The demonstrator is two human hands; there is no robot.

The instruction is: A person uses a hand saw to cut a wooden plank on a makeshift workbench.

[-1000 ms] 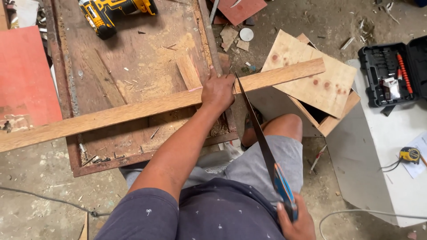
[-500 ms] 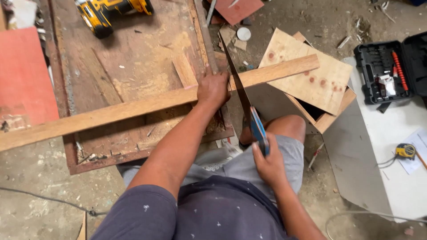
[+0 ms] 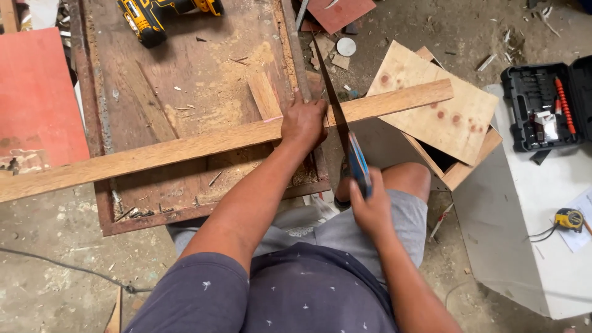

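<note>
While the wooden batten (image 3: 203,148) is pinned to the surface (image 3: 185,68) by the left hand (image 3: 303,122), fingers pressed flat, the handsaw (image 3: 345,132), handle clenched in the right hand (image 3: 372,206), is set in a cut judged unfinished, both ends remaining joined.

The person wears a dark navy short-sleeved shirt (image 3: 271,296) dotted with small white palm-tree shapes, scattered sparsely over the shoulders and chest. The sleeve on the left arm ends above the elbow, with a plain hem. Below the shirt are light grey shorts (image 3: 364,231) of a soft, creased fabric, with a faint pale pattern near the waist on the left leg. Both forearms are bare, as are the knees. The left hand (image 3: 303,122) and right hand (image 3: 372,209) carry no gloves, rings or watch.
</note>
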